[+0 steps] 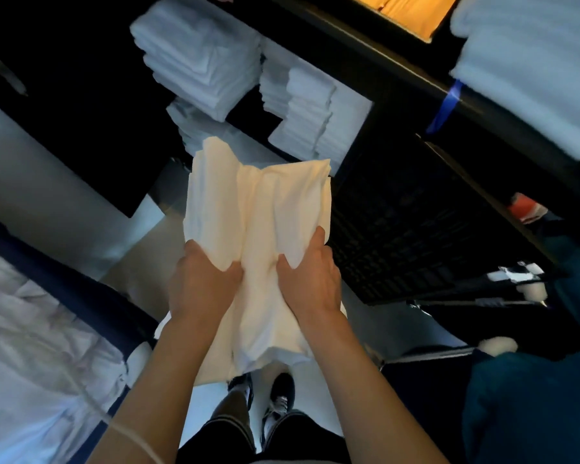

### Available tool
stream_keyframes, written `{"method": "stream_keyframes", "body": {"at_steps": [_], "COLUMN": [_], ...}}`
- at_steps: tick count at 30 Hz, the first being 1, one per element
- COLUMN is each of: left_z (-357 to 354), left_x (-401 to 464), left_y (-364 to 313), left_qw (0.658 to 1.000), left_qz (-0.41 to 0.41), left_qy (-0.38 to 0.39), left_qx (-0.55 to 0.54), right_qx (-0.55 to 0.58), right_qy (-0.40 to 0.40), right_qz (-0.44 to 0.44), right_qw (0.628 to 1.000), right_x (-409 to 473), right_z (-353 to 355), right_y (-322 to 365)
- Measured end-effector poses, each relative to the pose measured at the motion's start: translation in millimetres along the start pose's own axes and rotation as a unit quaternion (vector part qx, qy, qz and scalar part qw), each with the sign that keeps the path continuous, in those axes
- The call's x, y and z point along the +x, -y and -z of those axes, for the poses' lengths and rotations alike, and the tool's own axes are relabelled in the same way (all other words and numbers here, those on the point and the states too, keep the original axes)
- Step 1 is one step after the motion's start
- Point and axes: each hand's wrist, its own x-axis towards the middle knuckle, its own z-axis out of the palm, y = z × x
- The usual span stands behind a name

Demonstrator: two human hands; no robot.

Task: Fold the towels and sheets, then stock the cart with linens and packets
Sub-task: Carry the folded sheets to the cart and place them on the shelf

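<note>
Both hands clutch a soft, creased cream sheet [258,209], folded thick, held in the air before the cart's shelf: left hand [201,283] and right hand [310,279] bunch its near end, fingertips buried in cloth. Beyond, fluffy white towel stacks [201,58] sit on the dark cart [399,209], blurred at the edges.

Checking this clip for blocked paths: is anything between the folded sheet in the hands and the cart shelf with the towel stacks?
Nothing visible. The left hand and right hand grip the folded cream sheet just short of the cart shelf, where white towel stacks already sit. Free space on the shelf cannot be judged.
</note>
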Motion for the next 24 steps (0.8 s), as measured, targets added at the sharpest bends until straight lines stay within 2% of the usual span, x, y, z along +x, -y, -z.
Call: {"method": "stream_keyframes", "body": {"at_steps": [7, 13, 18, 24], "left_z": [21, 18, -17, -98], "left_x": [54, 90, 127, 180], "left_y": [36, 49, 54, 67], "left_qw": [0.997, 0.994, 0.986, 0.974], "left_qz": [0.049, 0.068, 0.085, 0.127], "left_qy": [0.001, -0.011, -0.019, -0.063], "left_qx": [-0.055, -0.079, -0.140, -0.176], "right_qx": [-0.025, -0.035, -0.043, -0.060], "right_qy": [0.036, 0.051, 0.048, 0.066], "right_qz": [0.022, 0.035, 0.069, 0.112], "right_qw": [0.999, 0.997, 0.996, 0.990], "right_x": [28, 56, 99, 177], "right_z": [-44, -68, -89, -144], "right_y": [56, 77, 74, 45]}}
